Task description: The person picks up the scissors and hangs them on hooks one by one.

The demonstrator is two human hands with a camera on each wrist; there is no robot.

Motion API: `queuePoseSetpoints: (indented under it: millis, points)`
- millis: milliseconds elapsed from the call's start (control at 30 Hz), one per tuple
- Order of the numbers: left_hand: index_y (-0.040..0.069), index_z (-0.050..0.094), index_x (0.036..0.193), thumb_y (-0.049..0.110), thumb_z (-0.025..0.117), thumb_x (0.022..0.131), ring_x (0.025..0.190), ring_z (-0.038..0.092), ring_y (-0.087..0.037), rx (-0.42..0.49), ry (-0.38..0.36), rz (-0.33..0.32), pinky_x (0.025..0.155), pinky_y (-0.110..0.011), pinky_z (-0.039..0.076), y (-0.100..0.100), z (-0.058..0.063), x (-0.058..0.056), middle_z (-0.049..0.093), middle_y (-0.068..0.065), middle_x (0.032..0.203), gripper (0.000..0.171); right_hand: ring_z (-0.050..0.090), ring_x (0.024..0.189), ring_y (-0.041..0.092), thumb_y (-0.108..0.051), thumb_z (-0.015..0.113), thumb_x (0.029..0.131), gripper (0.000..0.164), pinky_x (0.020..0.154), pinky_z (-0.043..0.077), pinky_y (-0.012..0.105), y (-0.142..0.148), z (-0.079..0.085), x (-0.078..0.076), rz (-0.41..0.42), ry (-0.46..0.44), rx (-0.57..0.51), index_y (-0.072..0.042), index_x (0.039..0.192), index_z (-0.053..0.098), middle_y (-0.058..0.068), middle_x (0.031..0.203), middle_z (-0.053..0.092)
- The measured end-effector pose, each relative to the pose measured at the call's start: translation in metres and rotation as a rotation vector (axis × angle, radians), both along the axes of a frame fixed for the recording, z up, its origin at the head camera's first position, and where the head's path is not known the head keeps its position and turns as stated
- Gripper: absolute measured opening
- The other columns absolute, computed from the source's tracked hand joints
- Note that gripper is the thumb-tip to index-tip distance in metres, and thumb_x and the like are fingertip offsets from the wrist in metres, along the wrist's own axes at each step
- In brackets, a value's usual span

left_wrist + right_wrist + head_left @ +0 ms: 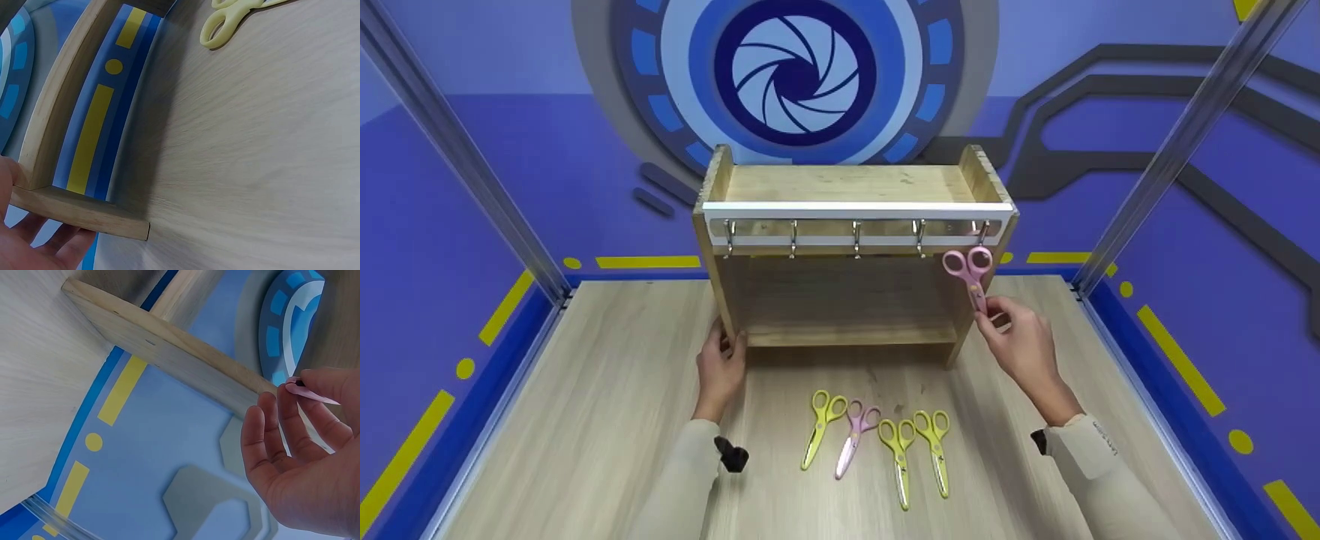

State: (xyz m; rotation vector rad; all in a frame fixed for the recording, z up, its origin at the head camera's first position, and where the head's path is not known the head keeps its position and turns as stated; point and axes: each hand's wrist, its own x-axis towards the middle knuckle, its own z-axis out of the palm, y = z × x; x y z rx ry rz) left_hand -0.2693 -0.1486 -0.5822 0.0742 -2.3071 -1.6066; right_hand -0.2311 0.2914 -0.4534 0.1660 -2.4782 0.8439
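Note:
A small wooden shelf point(847, 184) stands on the table, with a white rail point(825, 209) of several metal hooks across its front. My left hand point(720, 371) grips the foot of its left side panel point(84, 214), thumb on one side and fingers on the other. At the right end, my right hand point(1024, 345) pinches a pair of pink scissors point(973, 288) by the blade end, between thumb and fingertips. Its handle rings point up and overlap the rightmost hook's point(984, 231) lower tip; whether a ring is on the hook I cannot tell.
In front of the shelf lie yellow scissors point(819, 429), pink scissors point(853, 439), and two more yellow pairs, one point(900, 454) beside the other point(936, 450), handles toward the shelf. Printed blue walls and metal posts point(1162, 142) enclose the table.

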Motion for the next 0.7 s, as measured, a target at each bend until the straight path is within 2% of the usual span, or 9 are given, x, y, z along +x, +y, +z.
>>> queuePoseSetpoints:
  millis: [400,700]
  points:
    - [0.007,0.034,0.160,0.019,0.056,0.107,0.128,0.059,-0.039,-0.001,-0.006,0.003,0.102,-0.049,0.053,-0.0005,-0.0001,-0.0002,0.052,-0.026,0.147,0.058,0.071,0.077,0.023,-0.010,0.078,0.091,0.011,0.064,0.059,0.033,-0.0054,-0.0043,0.0005,0.020,-0.004,-0.024,-0.004,0.101,0.076,0.009,0.093,0.075]
    - [0.003,0.037,0.158,0.015,0.057,0.106,0.125,0.060,-0.041,-0.008,0.006,0.009,0.101,-0.050,0.054,0.0000,-0.0004,-0.0003,0.054,-0.029,0.144,0.057,0.071,0.076,0.022,-0.014,0.078,0.092,0.013,0.065,0.059,0.032,-0.0088,-0.0076,-0.0005,0.032,-0.016,-0.034,-0.004,0.102,0.076,0.008,0.092,0.075]
